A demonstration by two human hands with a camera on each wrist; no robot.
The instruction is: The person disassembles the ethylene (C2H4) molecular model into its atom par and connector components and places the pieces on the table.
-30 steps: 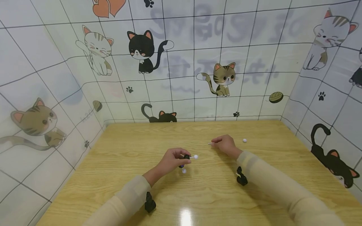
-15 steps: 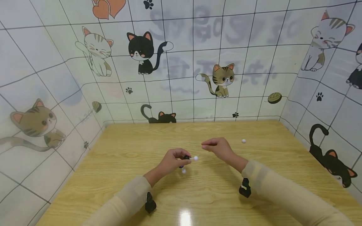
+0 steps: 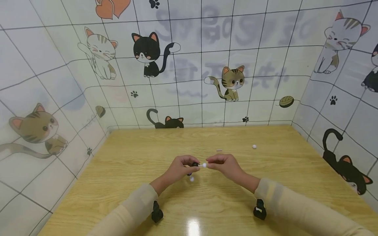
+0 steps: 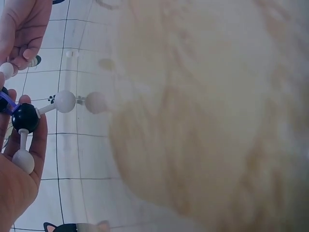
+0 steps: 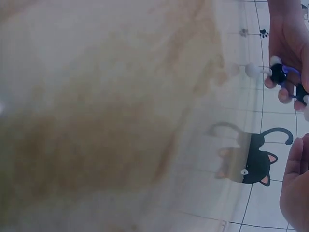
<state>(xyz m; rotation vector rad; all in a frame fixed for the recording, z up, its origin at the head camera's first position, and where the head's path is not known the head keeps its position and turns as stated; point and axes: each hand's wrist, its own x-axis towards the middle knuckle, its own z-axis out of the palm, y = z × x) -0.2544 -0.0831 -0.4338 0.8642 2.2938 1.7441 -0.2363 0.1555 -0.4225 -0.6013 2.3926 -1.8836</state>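
Note:
In the head view my left hand (image 3: 180, 167) grips a ball-and-stick molecular model over the table. The left wrist view shows a black ball (image 4: 25, 118) of the model, with white balls on short white sticks and a purple link running to a second black ball. One white ball (image 3: 204, 165) sticks out to the right of the left fingers, and another white ball (image 3: 192, 179) points down. My right hand (image 3: 228, 166) has its thumb and forefinger apart, fingertips right at the right-hand white ball. That ball shows almost whole in the head view.
A short pale stick (image 3: 219, 150) lies on the wooden table (image 3: 133, 144) behind the right hand. Farther right sits a loose white ball (image 3: 254, 147). Cat-print sheeting (image 3: 189, 85) walls the table at the back and sides.
My right hand has let go of the pale stick, left it on the table, and come toward the near left up to the model's white ball. The left hand has stayed put.

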